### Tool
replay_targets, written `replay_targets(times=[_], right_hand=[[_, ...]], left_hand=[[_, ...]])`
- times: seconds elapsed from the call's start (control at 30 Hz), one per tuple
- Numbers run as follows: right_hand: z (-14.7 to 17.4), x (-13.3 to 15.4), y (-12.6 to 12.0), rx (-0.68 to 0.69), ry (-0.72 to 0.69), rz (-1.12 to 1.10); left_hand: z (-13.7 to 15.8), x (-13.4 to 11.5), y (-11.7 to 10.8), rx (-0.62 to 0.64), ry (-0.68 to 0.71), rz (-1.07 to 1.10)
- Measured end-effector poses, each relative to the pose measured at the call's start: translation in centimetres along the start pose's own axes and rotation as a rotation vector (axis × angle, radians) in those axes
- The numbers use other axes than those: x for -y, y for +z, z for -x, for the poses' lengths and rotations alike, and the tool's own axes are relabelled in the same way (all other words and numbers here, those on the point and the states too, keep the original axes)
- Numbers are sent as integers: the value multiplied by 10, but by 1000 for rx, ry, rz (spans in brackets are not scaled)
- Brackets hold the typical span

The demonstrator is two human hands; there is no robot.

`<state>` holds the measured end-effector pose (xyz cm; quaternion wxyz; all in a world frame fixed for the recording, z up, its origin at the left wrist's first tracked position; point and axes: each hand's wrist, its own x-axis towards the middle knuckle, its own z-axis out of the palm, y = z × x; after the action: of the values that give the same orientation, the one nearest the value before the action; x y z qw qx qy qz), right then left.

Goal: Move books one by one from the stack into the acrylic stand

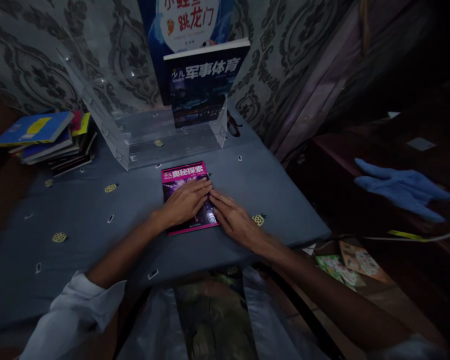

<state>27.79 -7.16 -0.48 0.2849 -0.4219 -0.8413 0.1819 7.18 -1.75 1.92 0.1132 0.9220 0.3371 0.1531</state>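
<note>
Centre frame, on the blue tablecloth (78, 220): pink book (183, 180) lies flat. Left hand (185, 201) rests on its cover, fingers loosely spread; right hand (235, 220) flat at its right edge, gripping nothing. Best to press evenly and get fingertips under that edge.

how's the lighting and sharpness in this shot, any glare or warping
Head view: dim overall, right side nearly black; glare spots on the clear acrylic stand; wide-angle warping bends the edges; both hands on the pink book look slightly soft.
</note>
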Motion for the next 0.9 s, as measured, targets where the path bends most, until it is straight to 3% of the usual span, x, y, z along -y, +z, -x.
replay_targets(times=[0.5,0.7,0.9], right_hand=[[52,27,-9,-45,-76,-33],[46,19,-4,-136,-119,-38],[25,3,-1,-168,-147,-8]], left_hand=[[41,-51,-3,60,29,-9],[47,-55,1,45,34,-45],[34,-42,5,12,14,-94]])
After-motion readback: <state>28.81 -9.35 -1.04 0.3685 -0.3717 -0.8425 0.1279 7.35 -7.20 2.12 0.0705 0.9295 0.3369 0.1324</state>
